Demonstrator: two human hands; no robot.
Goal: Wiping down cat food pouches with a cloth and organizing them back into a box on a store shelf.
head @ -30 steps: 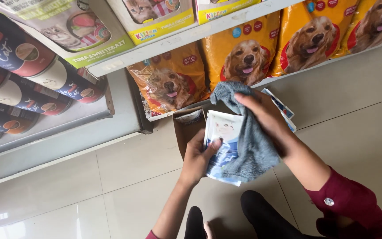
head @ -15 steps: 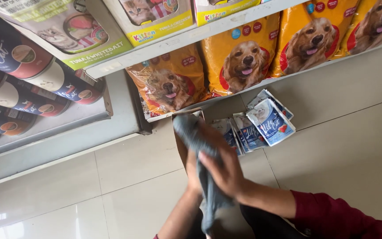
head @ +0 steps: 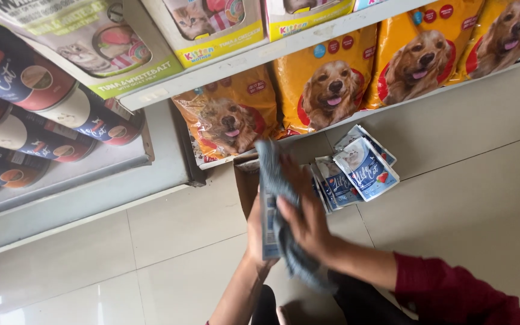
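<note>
- Grey-blue cloth [head: 284,222] drapes over a flat pouch [head: 267,232], held upright above the floor [head: 151,253].
- Left hand [head: 254,232] has its grip closed on the pouch from behind.
- Right hand [head: 305,219] presses the cloth against the pouch, fingers spread.
- More pouches [head: 356,171] lie fanned on the floor just beside, below the dog-food bags [head: 326,90].

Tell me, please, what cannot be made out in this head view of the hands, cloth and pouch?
- Pouch: only a thin edge shows; the cloth and right hand cover its face.
- Left hand: mostly hidden behind the pouch, so its grip is unclear.
- Carton: the hands hide its contents.
- Loose pouches: they overlap, so their count is uncertain.
- Top boxes: cut off by the upper edge.
</note>
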